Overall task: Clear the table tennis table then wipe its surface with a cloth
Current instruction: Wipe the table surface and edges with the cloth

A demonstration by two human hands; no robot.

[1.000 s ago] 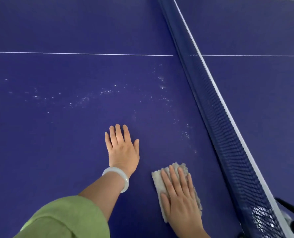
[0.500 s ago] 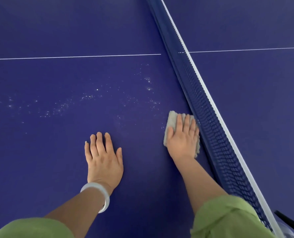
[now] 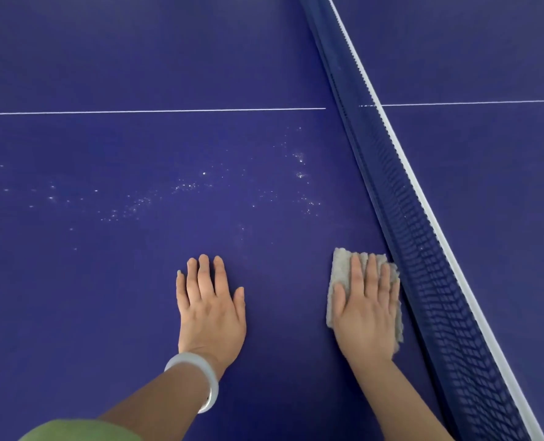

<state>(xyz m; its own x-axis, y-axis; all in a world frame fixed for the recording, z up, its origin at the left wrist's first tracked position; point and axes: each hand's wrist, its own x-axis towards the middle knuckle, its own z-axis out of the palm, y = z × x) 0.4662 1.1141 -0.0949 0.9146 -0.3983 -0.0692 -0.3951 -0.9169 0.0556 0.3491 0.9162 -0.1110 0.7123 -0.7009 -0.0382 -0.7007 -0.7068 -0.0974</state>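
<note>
Blue table (image 3: 105, 297), white specks, fuzzy beige cloth (image 3: 340, 259) under right hand (image 3: 367, 316)

Single head view, close above table (image 3: 105, 313), facing forward-down toward net (image 3: 423, 249).

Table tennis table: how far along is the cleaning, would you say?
Done, it seems: nothing loose but the cloth shows on the table, so clearing looks finished. In hand: the right hand presses the cloth flat beside the net, while the left hand rests flat on the table. Left: white specks lie unwiped ahead of both hands.
</note>
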